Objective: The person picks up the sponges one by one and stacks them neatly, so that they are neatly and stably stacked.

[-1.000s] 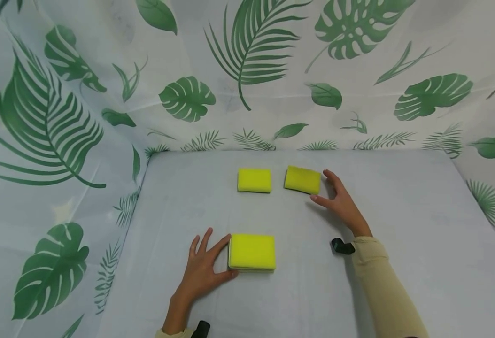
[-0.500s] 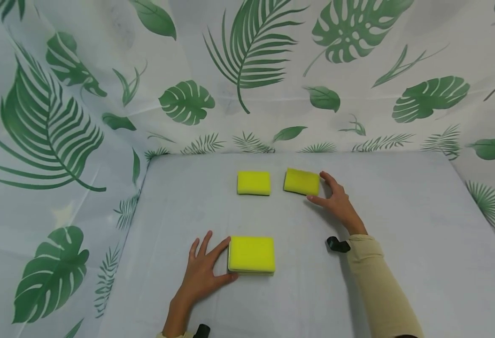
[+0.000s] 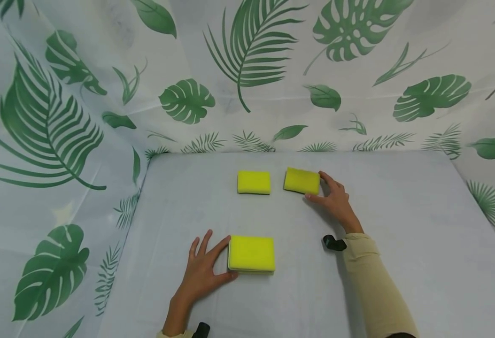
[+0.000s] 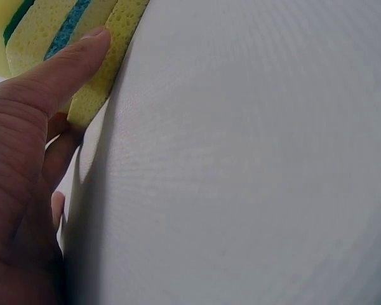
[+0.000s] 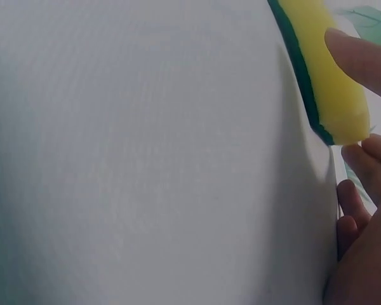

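In the head view my left hand [image 3: 203, 272] holds the left end of a stack of yellow sponges [image 3: 251, 253], index finger at the far corner and thumb at the near one. The left wrist view shows the thumb across the side of the stacked sponges [image 4: 92, 95], with green and blue layers between the yellow ones. Farther back, my right hand [image 3: 336, 199] pinches the right end of a single, slightly turned sponge [image 3: 301, 180] between thumb and index finger. Its dark green scouring side faces down in the right wrist view, where the thumb [image 5: 365, 60] overlaps the yellow side.
Another yellow sponge [image 3: 253, 182] lies flat to the left of the right hand's sponge. The white-covered table [image 3: 180, 202] ends at a leaf-printed curtain [image 3: 273, 108] at the back and sides. A black wrist device [image 3: 334, 243] juts from the right cuff.
My right hand and forearm have shifted slightly left, bringing the fingers in against the turned sponge. The left hand and the stack stay in place.
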### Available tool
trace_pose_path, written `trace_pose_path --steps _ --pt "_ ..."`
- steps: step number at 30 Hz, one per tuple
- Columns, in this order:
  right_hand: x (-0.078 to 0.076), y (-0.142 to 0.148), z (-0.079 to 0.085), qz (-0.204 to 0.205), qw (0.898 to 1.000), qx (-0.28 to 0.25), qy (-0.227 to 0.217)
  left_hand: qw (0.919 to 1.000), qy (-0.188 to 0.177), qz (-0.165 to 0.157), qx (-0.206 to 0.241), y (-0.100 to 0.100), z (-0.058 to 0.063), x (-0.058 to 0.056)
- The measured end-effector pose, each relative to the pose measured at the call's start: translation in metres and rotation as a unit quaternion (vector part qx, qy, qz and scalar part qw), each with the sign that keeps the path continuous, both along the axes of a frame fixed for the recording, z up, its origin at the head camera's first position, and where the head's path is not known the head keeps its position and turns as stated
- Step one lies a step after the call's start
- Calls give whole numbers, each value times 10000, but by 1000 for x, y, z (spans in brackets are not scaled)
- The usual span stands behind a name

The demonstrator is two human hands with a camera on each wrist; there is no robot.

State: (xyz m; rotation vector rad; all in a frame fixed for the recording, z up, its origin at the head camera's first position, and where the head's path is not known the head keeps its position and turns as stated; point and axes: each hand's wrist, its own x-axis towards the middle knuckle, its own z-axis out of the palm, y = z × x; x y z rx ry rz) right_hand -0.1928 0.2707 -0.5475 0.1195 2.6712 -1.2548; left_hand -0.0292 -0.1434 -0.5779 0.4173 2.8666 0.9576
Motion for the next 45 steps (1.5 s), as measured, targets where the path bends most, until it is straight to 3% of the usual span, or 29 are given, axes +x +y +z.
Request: trace_pose_path --steps 8,17,31,45 --pt "-2 -7 0 -107 9992 56 370 10000 -21 11 17 -1 2 0" --pt "-3 -9 1 -293 9987 -45 403 9999 32 -3 117 -2 2 -3" --pt "8 5 1 -520 9929 -1046 229 9999 -80 -2 79 -2 0 -2" --pt "19 1 13 -414 9866 -1557 251 9999 -102 -5 108 -3 -1 -3"
